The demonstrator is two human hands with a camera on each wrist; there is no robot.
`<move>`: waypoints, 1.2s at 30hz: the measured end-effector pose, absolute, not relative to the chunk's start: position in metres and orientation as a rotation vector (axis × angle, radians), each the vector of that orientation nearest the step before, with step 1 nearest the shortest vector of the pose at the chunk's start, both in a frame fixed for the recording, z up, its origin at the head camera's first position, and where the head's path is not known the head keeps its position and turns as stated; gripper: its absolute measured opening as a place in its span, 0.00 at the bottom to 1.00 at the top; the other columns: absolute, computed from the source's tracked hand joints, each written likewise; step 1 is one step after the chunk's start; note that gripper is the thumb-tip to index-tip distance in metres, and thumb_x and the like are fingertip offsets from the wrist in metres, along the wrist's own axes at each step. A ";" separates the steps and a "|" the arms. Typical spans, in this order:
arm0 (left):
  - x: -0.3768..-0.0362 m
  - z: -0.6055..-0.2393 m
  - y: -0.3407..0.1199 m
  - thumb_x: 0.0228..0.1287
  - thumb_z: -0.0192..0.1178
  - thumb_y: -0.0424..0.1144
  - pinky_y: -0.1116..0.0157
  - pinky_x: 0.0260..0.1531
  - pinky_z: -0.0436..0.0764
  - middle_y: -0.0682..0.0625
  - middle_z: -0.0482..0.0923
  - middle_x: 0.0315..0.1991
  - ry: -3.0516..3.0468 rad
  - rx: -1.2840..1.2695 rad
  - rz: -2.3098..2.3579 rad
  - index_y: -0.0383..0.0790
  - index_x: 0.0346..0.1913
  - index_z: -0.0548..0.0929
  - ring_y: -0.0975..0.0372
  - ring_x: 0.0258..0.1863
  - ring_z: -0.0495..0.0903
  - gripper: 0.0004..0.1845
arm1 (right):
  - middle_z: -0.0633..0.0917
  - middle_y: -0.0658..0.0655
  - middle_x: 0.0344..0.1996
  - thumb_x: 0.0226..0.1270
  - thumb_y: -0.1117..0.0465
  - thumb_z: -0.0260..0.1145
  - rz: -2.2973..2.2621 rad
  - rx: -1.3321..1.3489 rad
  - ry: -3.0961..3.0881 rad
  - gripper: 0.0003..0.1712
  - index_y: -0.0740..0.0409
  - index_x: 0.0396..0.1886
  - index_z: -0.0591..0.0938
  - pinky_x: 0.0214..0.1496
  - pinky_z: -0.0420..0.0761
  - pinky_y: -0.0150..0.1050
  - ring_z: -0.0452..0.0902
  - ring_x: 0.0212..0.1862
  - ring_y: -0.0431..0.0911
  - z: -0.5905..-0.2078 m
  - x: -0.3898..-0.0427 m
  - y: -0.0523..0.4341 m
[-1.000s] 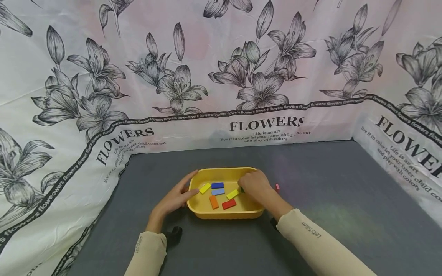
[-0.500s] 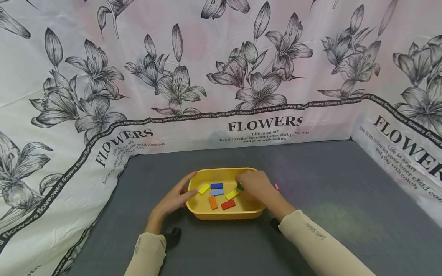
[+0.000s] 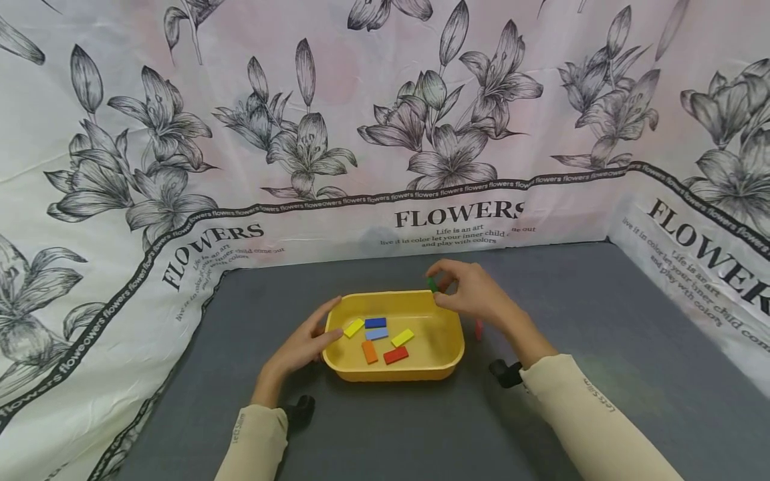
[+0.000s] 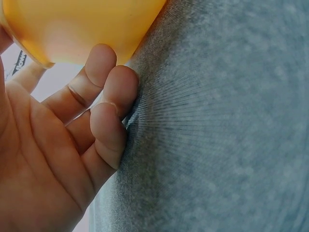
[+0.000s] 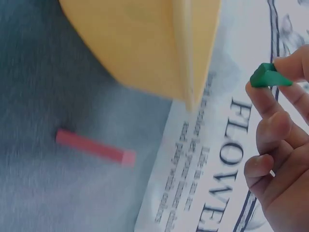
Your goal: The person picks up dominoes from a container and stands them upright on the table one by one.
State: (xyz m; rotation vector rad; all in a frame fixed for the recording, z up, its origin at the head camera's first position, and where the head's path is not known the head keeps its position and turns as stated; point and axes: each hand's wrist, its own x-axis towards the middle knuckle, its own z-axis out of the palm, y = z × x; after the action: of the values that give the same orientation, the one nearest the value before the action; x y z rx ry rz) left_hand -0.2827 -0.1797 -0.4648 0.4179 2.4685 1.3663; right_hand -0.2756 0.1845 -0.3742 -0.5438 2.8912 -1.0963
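Right hand: pinches a green block in its fingertips, held above the far right corner of the yellow tray.
Left hand: fingers straight, resting against the tray's left wall.
Pink block: on the grey mat, just right of the tray.

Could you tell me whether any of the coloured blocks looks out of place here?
Yes: one pink block lies alone on the grey mat, just outside the yellow tray, while six others lie inside. The right hand pinches a green block above the tray's far rim.
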 end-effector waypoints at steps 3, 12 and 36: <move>-0.283 -0.465 -0.181 0.74 0.60 0.50 0.62 0.25 0.75 0.43 0.74 0.28 2.470 0.422 1.367 0.69 0.80 0.54 0.56 0.21 0.72 0.38 | 0.88 0.54 0.41 0.65 0.58 0.70 -1.180 -0.529 2.893 0.22 0.46 0.59 0.80 0.37 0.81 0.41 0.82 0.36 0.47 -0.374 -0.275 0.198; -0.276 -0.455 -0.177 0.76 0.58 0.46 0.61 0.25 0.75 0.47 0.71 0.25 2.461 0.423 1.374 0.61 0.82 0.53 0.55 0.22 0.72 0.38 | 0.88 0.57 0.41 0.66 0.61 0.70 -1.286 -0.478 2.925 0.20 0.48 0.57 0.79 0.38 0.79 0.43 0.82 0.38 0.51 -0.387 -0.273 0.235; -0.283 -0.464 -0.180 0.74 0.59 0.51 0.63 0.26 0.75 0.44 0.73 0.30 2.500 0.382 1.334 0.72 0.79 0.54 0.57 0.22 0.73 0.37 | 0.86 0.66 0.46 0.68 0.65 0.69 -1.345 -0.441 2.660 0.18 0.63 0.55 0.78 0.30 0.81 0.42 0.82 0.35 0.51 -0.444 -0.258 0.292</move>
State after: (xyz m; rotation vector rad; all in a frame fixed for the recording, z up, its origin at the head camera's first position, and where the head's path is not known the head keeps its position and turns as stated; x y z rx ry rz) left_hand -0.2831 -0.1797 -0.4641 0.3819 2.4996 1.3345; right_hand -0.2581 0.2925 -0.4440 -0.4413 2.6601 -1.3447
